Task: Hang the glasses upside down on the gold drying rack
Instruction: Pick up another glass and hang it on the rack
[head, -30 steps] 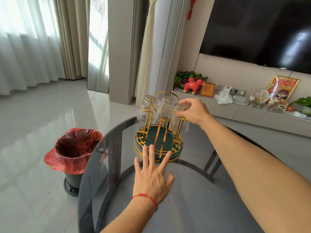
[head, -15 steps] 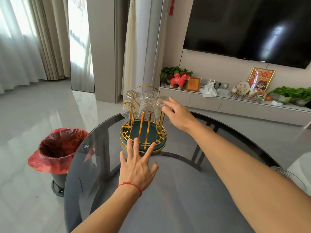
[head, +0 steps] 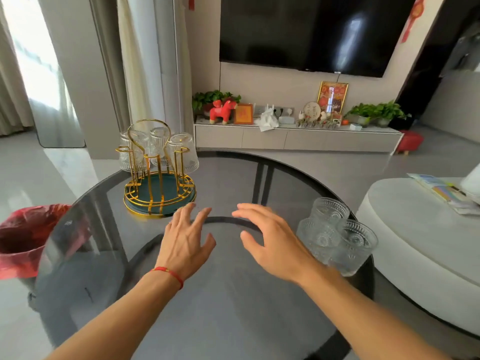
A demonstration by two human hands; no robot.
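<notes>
The gold drying rack [head: 159, 189] with a dark green base stands at the far left of the round dark glass table [head: 207, 307]. Three ribbed clear glasses hang upside down on it, the rightmost glass [head: 184, 151] nearest the table's middle. Three more clear patterned glasses [head: 335, 235] stand upright in a cluster at the table's right edge. My left hand [head: 185, 240], with a red string on the wrist, hovers just in front of the rack, fingers spread and empty. To its right my right hand [head: 270, 242] is open and empty, left of the upright glasses.
A bin lined with a red bag [head: 23, 240] stands on the floor to the left of the table. A white round ottoman [head: 426, 245] sits close on the right with papers on it. A TV cabinet [head: 296, 137] with ornaments runs along the far wall.
My right hand has let go of the glass it hung on the rack and drawn back toward me, to the right. The view has turned right, bringing the upright glasses into sight.
</notes>
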